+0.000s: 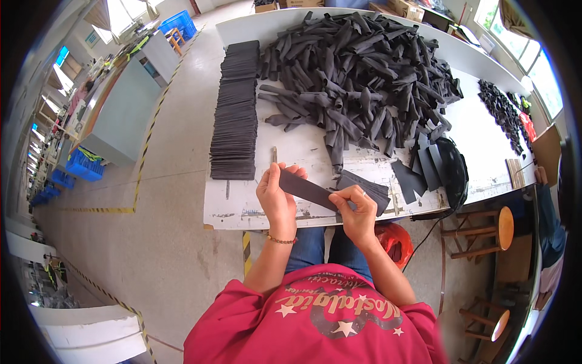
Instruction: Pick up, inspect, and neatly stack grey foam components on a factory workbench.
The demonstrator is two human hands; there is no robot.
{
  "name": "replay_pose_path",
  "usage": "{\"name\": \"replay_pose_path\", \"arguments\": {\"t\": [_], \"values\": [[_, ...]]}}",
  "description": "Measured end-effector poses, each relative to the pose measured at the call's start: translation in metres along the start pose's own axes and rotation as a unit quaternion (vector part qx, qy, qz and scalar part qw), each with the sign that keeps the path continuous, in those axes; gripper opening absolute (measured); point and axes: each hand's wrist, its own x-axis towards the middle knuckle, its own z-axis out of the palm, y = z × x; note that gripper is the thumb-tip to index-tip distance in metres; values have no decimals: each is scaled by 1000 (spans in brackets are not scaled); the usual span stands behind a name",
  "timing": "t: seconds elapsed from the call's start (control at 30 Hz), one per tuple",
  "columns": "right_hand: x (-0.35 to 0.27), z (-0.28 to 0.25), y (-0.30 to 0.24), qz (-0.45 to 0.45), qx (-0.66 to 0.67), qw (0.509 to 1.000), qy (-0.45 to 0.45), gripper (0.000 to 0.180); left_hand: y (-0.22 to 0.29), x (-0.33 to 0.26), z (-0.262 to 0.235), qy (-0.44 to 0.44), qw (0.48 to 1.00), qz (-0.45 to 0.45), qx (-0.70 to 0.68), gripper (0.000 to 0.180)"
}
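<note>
A flat dark grey fabric strip [308, 190] is stretched between my hands above the front edge of the white table [233, 206]. My left hand [277, 195] holds its left end, thumb on top. My right hand [356, 212] pinches the right end between thumb and fingers. Just beyond, several flat dark strips [367, 189] lie fanned out, partly behind my right hand. To the left stands a long, neat row of stacked dark strips [233, 121]. A big loose heap of rolled or curled dark fabric pieces [357, 73] covers the back of the table.
A black rounded object [453, 170] with a cable sits at the table's right, dark flat pieces [427, 167] leaning by it. A small pen-like tool [274, 155] lies beyond my left hand. A red plastic bag [397, 242] and wooden stools [503, 228] stand on the right.
</note>
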Motion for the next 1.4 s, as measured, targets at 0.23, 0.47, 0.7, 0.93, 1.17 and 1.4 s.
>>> {"name": "replay_pose_path", "arguments": {"t": [0.23,0.47,0.7,0.93,1.17,1.4], "values": [[-4,3,6,-37,-13,999,-18,10,-24,26,-29,45,984,-142,-99,21],[11,-17,10,-310,-184,930,75,29,-3,6,-32,55,996,-65,-23,27],[5,-26,20,-407,-251,878,-21,46,-9,-10,-15,-48,991,-120,44,18],[-6,-32,38,192,275,941,-38,46,-15,-7,-19,-54,991,-99,78,16],[12,-59,48,231,207,950,26,13,-24,-2,-6,-97,984,-134,65,18],[-9,-108,89,303,101,947,46,13,-67,7,-12,-171,926,-151,301,18]]}}
